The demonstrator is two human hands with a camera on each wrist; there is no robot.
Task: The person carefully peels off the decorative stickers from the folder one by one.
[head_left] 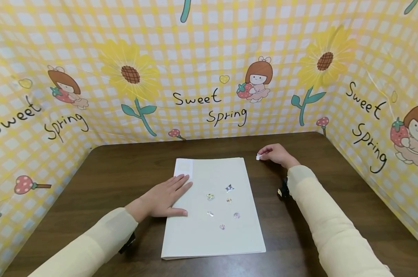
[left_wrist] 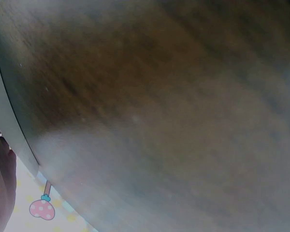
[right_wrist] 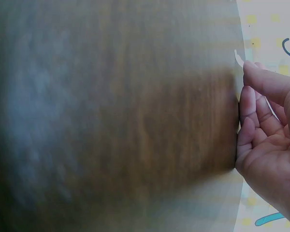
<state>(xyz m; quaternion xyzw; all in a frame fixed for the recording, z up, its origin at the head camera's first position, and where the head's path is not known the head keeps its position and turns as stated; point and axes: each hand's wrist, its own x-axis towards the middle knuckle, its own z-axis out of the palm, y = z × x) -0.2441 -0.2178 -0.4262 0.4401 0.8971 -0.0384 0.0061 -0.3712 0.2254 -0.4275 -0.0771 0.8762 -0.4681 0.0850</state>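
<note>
A large white booklet or stack of sheets (head_left: 209, 242) lies on the table, with several small shiny stickers on it, among them a dark star-like one (head_left: 229, 187) and a green-yellow one (head_left: 210, 197). My left hand (head_left: 165, 196), also at the edge of the left wrist view (left_wrist: 1, 186), rests flat on the booklet's left side with fingers spread. Beyond the booklet's upper right corner, my right hand (head_left: 276, 154) pinches a small white piece (head_left: 258, 157) between thumb and fingers. The right wrist view shows this hand (right_wrist: 275, 121) with the thin white piece (right_wrist: 238, 58) at its fingertips.
The dark brown wooden table (head_left: 126, 165) extends around the booklet. A yellow checked cloth (head_left: 195, 46) with flowers, figures and lettering hangs behind the table and at both sides. A pale rectangle (head_left: 184, 167) is at the booklet's upper left corner.
</note>
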